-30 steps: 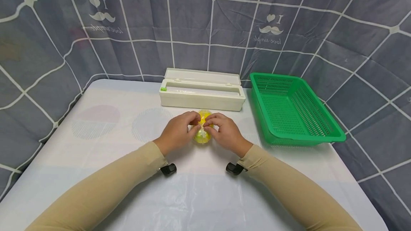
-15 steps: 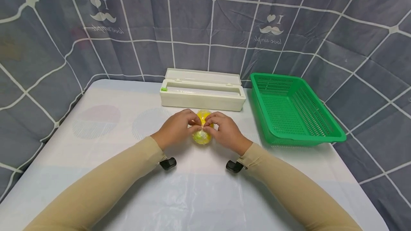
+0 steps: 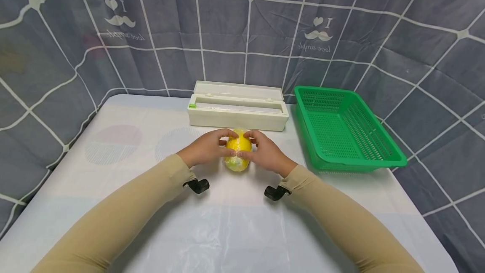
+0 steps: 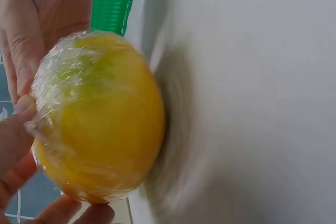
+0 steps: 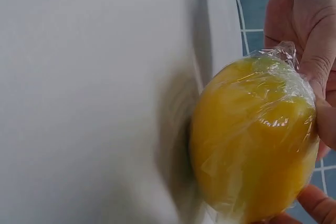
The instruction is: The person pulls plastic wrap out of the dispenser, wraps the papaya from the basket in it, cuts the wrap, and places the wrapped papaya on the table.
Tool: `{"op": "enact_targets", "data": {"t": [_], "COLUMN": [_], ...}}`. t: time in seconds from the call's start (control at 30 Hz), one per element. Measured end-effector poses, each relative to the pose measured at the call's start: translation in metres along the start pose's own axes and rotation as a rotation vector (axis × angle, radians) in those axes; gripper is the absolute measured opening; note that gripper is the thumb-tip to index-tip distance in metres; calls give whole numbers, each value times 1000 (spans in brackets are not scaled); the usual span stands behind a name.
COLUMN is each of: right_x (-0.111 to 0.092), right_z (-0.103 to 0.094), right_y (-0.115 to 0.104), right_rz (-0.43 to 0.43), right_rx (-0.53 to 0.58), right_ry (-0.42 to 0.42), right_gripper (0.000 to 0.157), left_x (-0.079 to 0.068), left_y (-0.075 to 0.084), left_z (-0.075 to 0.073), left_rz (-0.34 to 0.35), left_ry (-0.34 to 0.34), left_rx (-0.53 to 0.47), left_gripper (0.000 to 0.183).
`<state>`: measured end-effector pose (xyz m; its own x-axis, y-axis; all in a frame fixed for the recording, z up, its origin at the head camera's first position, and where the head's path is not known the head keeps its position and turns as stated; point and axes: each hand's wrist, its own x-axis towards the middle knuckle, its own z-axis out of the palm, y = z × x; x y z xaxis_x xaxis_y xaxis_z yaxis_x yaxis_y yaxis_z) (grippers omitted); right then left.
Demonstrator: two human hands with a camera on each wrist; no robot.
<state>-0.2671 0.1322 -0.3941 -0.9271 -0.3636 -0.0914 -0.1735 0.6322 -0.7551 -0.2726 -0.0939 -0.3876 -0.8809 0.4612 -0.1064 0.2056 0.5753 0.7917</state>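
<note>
A yellow oval fruit (image 3: 239, 143) with a greenish end, covered in crinkled cling film, sits between both hands close over the table. My left hand (image 3: 207, 147) holds its left side, thumb toward me and fingers on the far side. From the right, my right hand (image 3: 267, 151) grips it the same way, and the two thumbs meet at the front. In the left wrist view the fruit (image 4: 107, 124) shows gathered film by the thumb. Shiny folds of wrap also bunch at the greenish end of the fruit (image 5: 247, 145) in the right wrist view.
Behind the fruit stands a long white cling film dispenser (image 3: 236, 119), its lid raised, with a green slider (image 3: 192, 105) at its left. A green perforated basket (image 3: 322, 155) is at the back right. Grey checked curtain (image 3: 223, 20) encloses the table (image 3: 242, 231).
The fingers have gone from pinching the film together at the middle to spreading around the fruit's sides. More of the yellow skin shows now, and the hands sit slightly wider apart.
</note>
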Motion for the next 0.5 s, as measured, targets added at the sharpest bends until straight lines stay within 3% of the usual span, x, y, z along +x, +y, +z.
{"op": "enact_targets", "data": {"t": [0.13, 0.3, 0.5], "right_x": [1, 2, 3], "right_z": [-2, -3, -8], "right_y": [2, 2, 9], "right_rz": [41, 88, 54], "right_rx": [50, 126, 143], "right_ry": [-12, -21, -58], "right_gripper": [64, 62, 62], "left_x": [0, -1, 2], "left_y": [-2, -4, -1], "left_z": [-2, -6, 4], "left_rz": [72, 122, 119], "left_ry": [-35, -105, 5], "left_rx": [34, 49, 116], "left_gripper": [39, 38, 16]}}
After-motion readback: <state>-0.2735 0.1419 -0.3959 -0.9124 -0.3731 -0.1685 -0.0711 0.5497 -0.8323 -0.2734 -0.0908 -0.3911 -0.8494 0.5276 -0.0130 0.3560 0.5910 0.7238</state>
